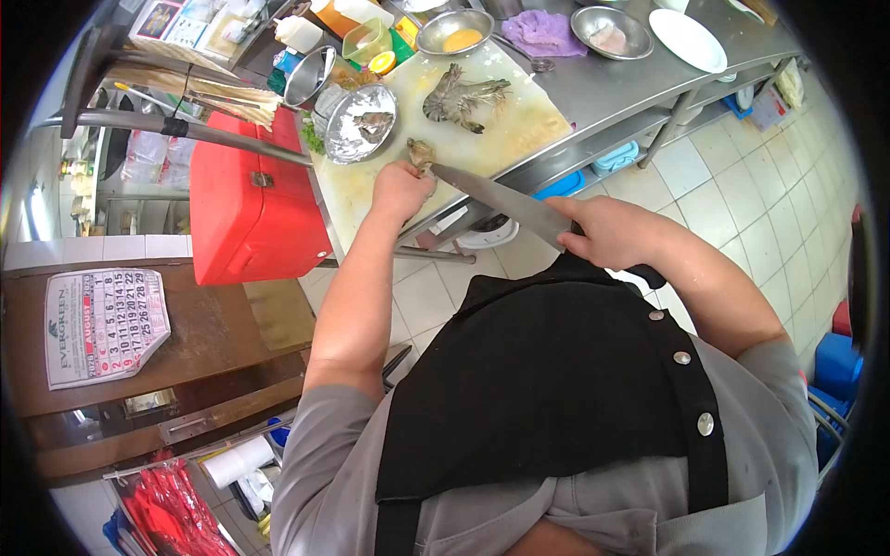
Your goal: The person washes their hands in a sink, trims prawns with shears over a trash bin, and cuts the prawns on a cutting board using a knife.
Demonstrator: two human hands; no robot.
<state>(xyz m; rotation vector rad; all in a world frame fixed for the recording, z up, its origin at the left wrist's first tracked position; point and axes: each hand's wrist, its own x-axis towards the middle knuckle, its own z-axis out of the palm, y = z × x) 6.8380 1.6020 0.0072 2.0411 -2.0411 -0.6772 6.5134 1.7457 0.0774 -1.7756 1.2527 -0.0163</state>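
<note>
My right hand (pixel 607 232) is wrapped round the dark handle of a large kitchen knife (pixel 510 206). The blade points left, its tip beside a greyish-brown prawn (pixel 420 152) near the front edge of the white cutting board (pixel 524 125). Closed fingers of my left hand (pixel 403 192) grip that prawn; the part inside the hand is hidden. Farther back on the board lie several dark-striped prawns (pixel 461 99) in a pile. Left of them, a metal bowl (pixel 345 146) with a whitish lining or coating holds another prawn piece (pixel 374 126).
Behind the board stand a bowl with yellow liquid (pixel 462 40), a purple cloth (pixel 542 34), a bowl with pale flesh (pixel 608 38) and a white plate (pixel 687 41). A red cooler (pixel 243 218) and a metal rail (pixel 232 139) border the left side.
</note>
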